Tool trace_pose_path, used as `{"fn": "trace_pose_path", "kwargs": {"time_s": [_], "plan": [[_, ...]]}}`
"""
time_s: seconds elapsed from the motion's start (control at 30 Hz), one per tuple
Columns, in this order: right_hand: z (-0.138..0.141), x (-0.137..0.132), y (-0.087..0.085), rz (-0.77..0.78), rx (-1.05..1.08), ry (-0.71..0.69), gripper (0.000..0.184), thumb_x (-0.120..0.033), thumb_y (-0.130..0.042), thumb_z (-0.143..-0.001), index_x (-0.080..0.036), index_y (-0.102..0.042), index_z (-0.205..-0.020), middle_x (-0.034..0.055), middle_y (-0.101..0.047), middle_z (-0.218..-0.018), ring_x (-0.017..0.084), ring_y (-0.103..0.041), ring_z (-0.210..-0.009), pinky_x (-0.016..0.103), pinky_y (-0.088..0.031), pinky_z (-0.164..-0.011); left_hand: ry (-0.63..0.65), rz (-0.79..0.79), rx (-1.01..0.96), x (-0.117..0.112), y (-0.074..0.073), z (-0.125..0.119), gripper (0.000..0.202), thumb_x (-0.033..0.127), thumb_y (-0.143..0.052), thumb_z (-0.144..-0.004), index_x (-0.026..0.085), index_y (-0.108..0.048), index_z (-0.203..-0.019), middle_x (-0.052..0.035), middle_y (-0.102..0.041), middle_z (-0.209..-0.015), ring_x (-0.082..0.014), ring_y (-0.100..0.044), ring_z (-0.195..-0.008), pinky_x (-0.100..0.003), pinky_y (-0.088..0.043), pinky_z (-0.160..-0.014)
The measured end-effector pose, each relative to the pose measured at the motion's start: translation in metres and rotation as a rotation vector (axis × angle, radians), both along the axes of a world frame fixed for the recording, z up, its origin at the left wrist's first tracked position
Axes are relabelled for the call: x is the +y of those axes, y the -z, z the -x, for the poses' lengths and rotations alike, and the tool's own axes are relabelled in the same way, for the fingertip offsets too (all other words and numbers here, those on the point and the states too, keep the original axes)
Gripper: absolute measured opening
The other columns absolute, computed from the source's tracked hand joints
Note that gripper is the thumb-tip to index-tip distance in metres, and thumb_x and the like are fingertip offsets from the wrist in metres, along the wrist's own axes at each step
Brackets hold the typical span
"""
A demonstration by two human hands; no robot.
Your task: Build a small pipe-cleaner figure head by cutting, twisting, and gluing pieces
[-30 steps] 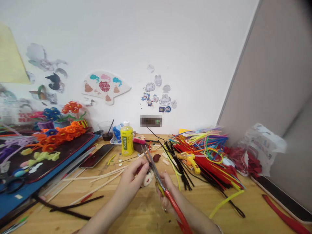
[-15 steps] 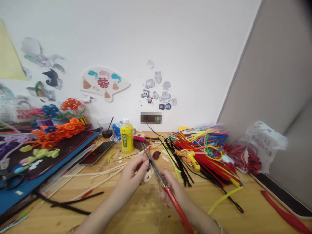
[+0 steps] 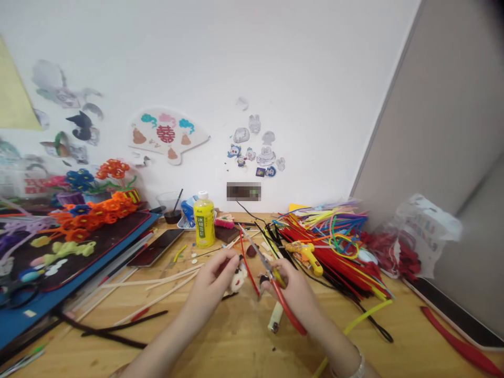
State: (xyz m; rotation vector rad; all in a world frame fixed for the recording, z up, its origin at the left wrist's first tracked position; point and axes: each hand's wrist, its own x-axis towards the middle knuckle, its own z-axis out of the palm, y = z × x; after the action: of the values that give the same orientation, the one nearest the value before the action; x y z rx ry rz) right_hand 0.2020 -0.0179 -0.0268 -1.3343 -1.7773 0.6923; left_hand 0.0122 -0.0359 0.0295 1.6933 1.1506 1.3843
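My left hand [image 3: 220, 270] is closed, with thumb and fingertips pinching a small white fuzzy piece [image 3: 237, 281] that has red and black spots. Part of that piece is hidden behind the fingers. In my right hand [image 3: 291, 286] is a pair of scissors [image 3: 271, 270], its metal blades pointing up and away and its red handle running down toward me. A small dark bit [image 3: 263, 279] shows at the right fingertips; I cannot make out what it is. Between the hands lies a thin red pipe cleaner [image 3: 248, 265]. A pale lighter-like stick [image 3: 275, 317] lies below my right hand.
Bundled pipe cleaners [image 3: 334, 262] and a yellow glue gun [image 3: 309, 257] lie at right. A yellow drink bottle [image 3: 205, 223] stands behind my left hand, near a phone [image 3: 155, 248]. Wooden sticks [image 3: 157, 278] lie at left, beside a mat [image 3: 118, 241] with fuzzy flowers.
My right hand has moved right with the scissors, and the blades have come away from the left fingertips. The red pipe cleaner and the pale stick now show more plainly.
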Motion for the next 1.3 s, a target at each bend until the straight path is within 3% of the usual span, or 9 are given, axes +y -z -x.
{"fn": "trace_pose_path", "kwargs": {"time_s": [0.13,0.27,0.37,0.47,0.57,0.6,0.9,1.1,1.3], "plan": [[-0.028,0.022,0.010,0.027,-0.363,0.293,0.022,-0.020,-0.056,-0.070,-0.019,-0.057,-0.093,0.0058,-0.062,-0.077,0.021,-0.058,-0.071,0.027,-0.039,-0.061,-0.037,0.007,-0.046,0.004,0.002,0.000,0.028,0.043,-0.052,-0.076,0.017,-0.056,-0.068,0.0025,-0.051,-0.060,-0.0108,-0.045,-0.054,-0.019,-0.037,-0.048],[-0.045,0.039,0.026,0.010,-0.477,0.343,0.029,-0.015,-0.057,-0.069,-0.014,-0.061,-0.098,0.0124,-0.061,-0.093,0.025,-0.057,-0.090,0.031,-0.041,-0.076,-0.064,0.043,-0.067,0.006,0.007,-0.002,0.031,0.047,-0.055,-0.073,0.017,-0.056,-0.066,0.0025,-0.051,-0.059,-0.0113,-0.045,-0.054,-0.020,-0.038,-0.049],[-0.043,0.039,0.022,-0.085,-0.426,0.369,0.029,-0.016,-0.057,-0.070,-0.015,-0.063,-0.098,0.0141,-0.056,-0.103,0.028,-0.050,-0.103,0.036,-0.036,-0.089,-0.042,0.071,-0.067,0.005,0.011,-0.007,0.031,0.047,-0.055,-0.072,0.017,-0.057,-0.066,0.0017,-0.052,-0.061,-0.0122,-0.046,-0.055,-0.021,-0.037,-0.050],[-0.027,0.027,0.006,-0.241,-0.115,0.227,0.017,-0.019,-0.054,-0.074,-0.016,-0.065,-0.087,0.0114,-0.057,-0.094,0.024,-0.053,-0.093,0.036,-0.040,-0.086,0.016,0.081,-0.055,0.004,0.018,-0.014,0.031,0.046,-0.056,-0.071,0.016,-0.057,-0.064,0.0011,-0.054,-0.060,-0.0134,-0.048,-0.057,-0.022,-0.039,-0.053],[-0.005,0.009,-0.006,-0.196,0.267,-0.138,0.014,-0.027,-0.054,-0.078,-0.017,-0.063,-0.079,0.0059,-0.059,-0.083,0.018,-0.057,-0.080,0.030,-0.046,-0.073,0.070,0.103,-0.017,0.002,0.027,-0.023,0.032,0.047,-0.055,-0.071,0.016,-0.057,-0.061,0.0015,-0.052,-0.056,-0.0137,-0.048,-0.056,-0.023,-0.039,-0.053],[0.001,0.004,-0.008,-0.178,0.321,-0.167,0.014,-0.028,-0.056,-0.077,-0.017,-0.063,-0.077,0.0049,-0.059,-0.081,0.018,-0.057,-0.080,0.028,-0.046,-0.071,0.083,0.108,-0.001,0.002,0.031,-0.026,0.033,0.047,-0.055,-0.071,0.016,-0.057,-0.061,0.0014,-0.052,-0.056,-0.0139,-0.048,-0.056,-0.023,-0.039,-0.053],[0.009,-0.005,-0.007,-0.053,0.369,-0.192,0.008,-0.023,-0.059,-0.071,-0.016,-0.062,-0.072,0.0024,-0.060,-0.073,0.015,-0.057,-0.068,0.026,-0.046,-0.063,0.109,-0.003,0.166,0.000,0.047,-0.031,0.029,0.038,-0.047,-0.081,0.017,-0.055,-0.063,0.0002,-0.053,-0.058,-0.0150,-0.049,-0.057,-0.024,-0.040,-0.054],[0.009,-0.009,-0.016,0.058,0.358,-0.216,0.008,-0.020,-0.053,-0.071,-0.015,-0.058,-0.068,-0.0004,-0.056,-0.066,0.013,-0.054,-0.065,0.025,-0.043,-0.062,0.095,-0.123,0.472,-0.001,0.045,-0.024,0.024,0.033,-0.039,-0.087,0.020,-0.056,-0.076,-0.0012,-0.057,-0.068,-0.0157,-0.052,-0.063,-0.025,-0.041,-0.060],[0.008,-0.010,-0.015,0.094,0.381,-0.225,0.009,-0.022,-0.051,-0.072,-0.015,-0.054,-0.067,-0.0018,-0.052,-0.065,0.011,-0.050,-0.062,0.024,-0.039,-0.059,0.041,-0.290,0.741,-0.001,0.045,-0.023,0.022,0.026,-0.038,-0.087,0.020,-0.056,-0.076,-0.0020,-0.060,-0.067,-0.0152,-0.055,-0.061,-0.024,-0.040,-0.058]]}}
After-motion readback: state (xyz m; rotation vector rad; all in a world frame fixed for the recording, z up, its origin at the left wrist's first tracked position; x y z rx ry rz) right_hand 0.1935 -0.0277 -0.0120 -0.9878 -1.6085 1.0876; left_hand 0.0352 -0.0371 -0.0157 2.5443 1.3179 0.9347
